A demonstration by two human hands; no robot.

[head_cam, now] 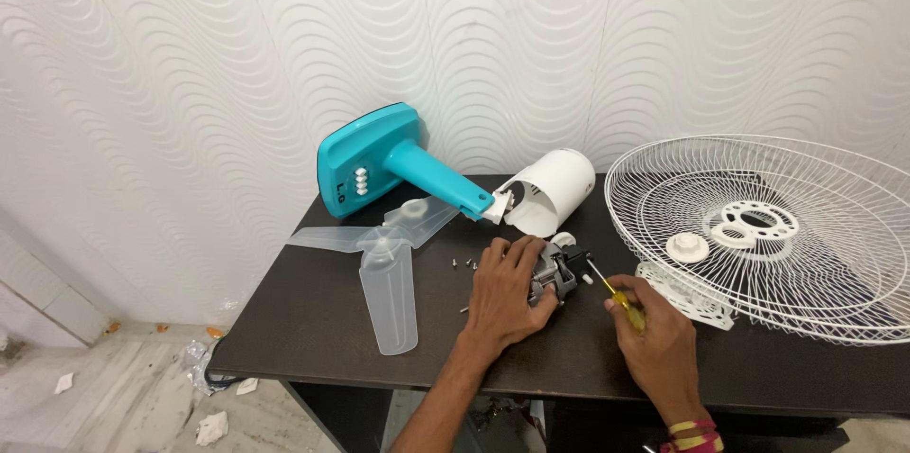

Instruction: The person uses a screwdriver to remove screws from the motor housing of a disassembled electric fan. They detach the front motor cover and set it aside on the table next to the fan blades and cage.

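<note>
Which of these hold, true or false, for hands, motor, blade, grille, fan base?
1. The left hand rests on the fan motor. True.
2. The right hand holds pliers. False: it holds a yellow-handled screwdriver, tip at the motor.
3. The clear fan blade lies on the dark table, left of the hands. True.
4. The white wire grille is mounted on the motor. False: it lies apart, on the right.
5. The teal fan base lies on the floor. False: it is on the table by the wall.

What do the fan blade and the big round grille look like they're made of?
The fan blade looks like clear, frosted plastic: the dark table shows through it. The grille seems thin metal wire with a glossy white coating, though white plastic cannot be ruled out.
</note>
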